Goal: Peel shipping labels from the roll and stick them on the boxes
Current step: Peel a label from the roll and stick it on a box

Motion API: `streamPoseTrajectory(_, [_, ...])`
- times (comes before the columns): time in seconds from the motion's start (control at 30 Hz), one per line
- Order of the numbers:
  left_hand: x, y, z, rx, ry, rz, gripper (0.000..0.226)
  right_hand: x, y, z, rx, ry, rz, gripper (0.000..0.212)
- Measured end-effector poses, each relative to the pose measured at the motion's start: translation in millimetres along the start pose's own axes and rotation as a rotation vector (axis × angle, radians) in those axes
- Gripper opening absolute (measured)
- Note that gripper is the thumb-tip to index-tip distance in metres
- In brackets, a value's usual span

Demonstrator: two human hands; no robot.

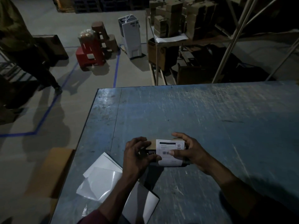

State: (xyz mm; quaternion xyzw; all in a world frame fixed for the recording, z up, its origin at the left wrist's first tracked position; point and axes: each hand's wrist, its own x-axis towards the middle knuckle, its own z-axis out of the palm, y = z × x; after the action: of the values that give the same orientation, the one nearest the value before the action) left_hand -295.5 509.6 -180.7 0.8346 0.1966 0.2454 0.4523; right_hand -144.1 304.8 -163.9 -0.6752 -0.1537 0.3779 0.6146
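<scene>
Low at the centre of the frame, on the scuffed blue worktop (210,110), a small cardboard box (151,145) sits clasped between both hands — the left hand (137,156) curls round its left end, seemingly to steady it, while the right hand (189,152) wraps the right end with its thumb pressed flat on the white shipping label (169,150), probably smoothing it down. Glossy backing sheets (100,180) lie spent at lower left of the worktop, partly beneath the left forearm. No label roll shows. Cartons (169,21) crowd the shelving at upper right; their contents are hidden.
</scene>
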Motion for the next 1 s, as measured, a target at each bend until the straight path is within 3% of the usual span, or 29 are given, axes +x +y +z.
streamPoseTrajectory(0.27, [0, -12, 4, 0.023, 0.014, 0.035, 0.065, -3, -7, 0, -0.041, 0.063, 0.018, 0.064])
streamPoseTrajectory(0.57, [-7, -1, 4, -0.020, -0.016, 0.013, 0.064, -9, -11, 5, 0.104, 0.063, 0.114, 0.075])
streamPoseTrajectory(0.67, [-8, 8, 7, 0.019, -0.014, -0.130, 0.096, -12, -10, 9, 0.115, 0.082, 0.099, 0.081])
streamPoseTrajectory(0.73, [-7, 15, 10, -0.026, -0.030, -0.332, 0.122, -13, -9, 13, 0.096, 0.105, 0.063, 0.087])
streamPoseTrajectory(0.83, [-7, 27, 16, -0.175, -0.061, -0.523, 0.104, -13, -7, 20, 0.078, 0.114, 0.014, 0.092])
streamPoseTrajectory(1.0, [-10, 34, 22, -0.180, 0.051, -0.566, 0.108, -17, -7, 26, 0.042, 0.125, -0.016, 0.089])
